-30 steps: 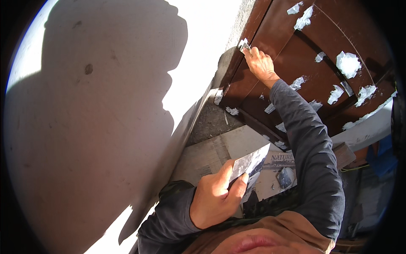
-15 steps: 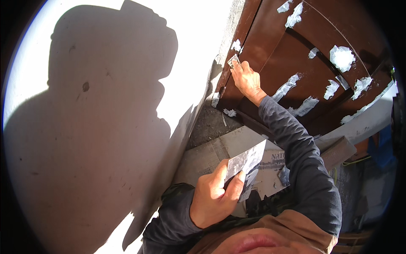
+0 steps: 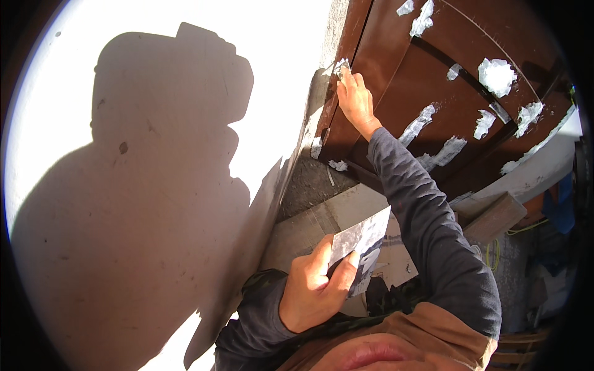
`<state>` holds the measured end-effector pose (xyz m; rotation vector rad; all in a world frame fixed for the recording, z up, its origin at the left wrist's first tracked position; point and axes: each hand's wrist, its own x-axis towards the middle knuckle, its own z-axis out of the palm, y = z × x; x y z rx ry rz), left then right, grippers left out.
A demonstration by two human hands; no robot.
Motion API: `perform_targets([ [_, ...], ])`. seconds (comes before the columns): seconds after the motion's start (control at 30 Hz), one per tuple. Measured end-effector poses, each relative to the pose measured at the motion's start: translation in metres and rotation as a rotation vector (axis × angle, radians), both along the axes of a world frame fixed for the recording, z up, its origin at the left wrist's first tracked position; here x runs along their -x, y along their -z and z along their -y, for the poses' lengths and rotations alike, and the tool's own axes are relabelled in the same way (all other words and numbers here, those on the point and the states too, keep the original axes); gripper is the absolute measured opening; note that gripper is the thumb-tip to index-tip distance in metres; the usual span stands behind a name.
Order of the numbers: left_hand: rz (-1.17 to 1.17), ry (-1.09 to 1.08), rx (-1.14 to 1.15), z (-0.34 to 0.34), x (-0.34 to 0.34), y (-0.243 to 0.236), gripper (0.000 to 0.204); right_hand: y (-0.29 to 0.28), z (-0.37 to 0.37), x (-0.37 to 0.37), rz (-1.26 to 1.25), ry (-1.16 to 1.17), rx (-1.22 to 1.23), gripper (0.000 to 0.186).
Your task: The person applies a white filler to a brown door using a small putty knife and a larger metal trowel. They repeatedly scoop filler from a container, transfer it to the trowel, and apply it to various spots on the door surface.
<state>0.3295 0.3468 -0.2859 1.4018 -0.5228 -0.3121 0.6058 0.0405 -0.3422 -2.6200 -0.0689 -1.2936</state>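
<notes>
My left hand (image 3: 314,287) is closed around a flat grey plate (image 3: 362,238), smeared with pale filler and tilted upright in front of my chest. My right hand (image 3: 357,102) reaches up to the left edge of a brown panelled door (image 3: 396,80). Its fingers pinch a small putty scraper (image 3: 342,69), mostly hidden by the fingertips, against a white patch of filler there. Further white filler patches (image 3: 497,78) dot the door, several of them as long streaks (image 3: 419,125).
A pale wall (image 3: 154,185) carrying my shadow runs along the left. Flattened cardboard (image 3: 309,216) lies on the floor below the door. To the right are a wooden block (image 3: 498,217), a yellow-green cord (image 3: 493,255) and a blue item (image 3: 560,205).
My right hand has moved up along the door edge, bringing the scraper onto the white patch. The left hand and plate stay nearly where they were.
</notes>
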Motion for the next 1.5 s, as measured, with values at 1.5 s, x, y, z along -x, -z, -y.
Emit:
perform_targets([
  [1.5,-0.075,0.049,-0.031,-0.001,-0.003,-0.003,0.026,-0.005,0.004,0.003,-0.215,0.357,-0.093,0.025],
])
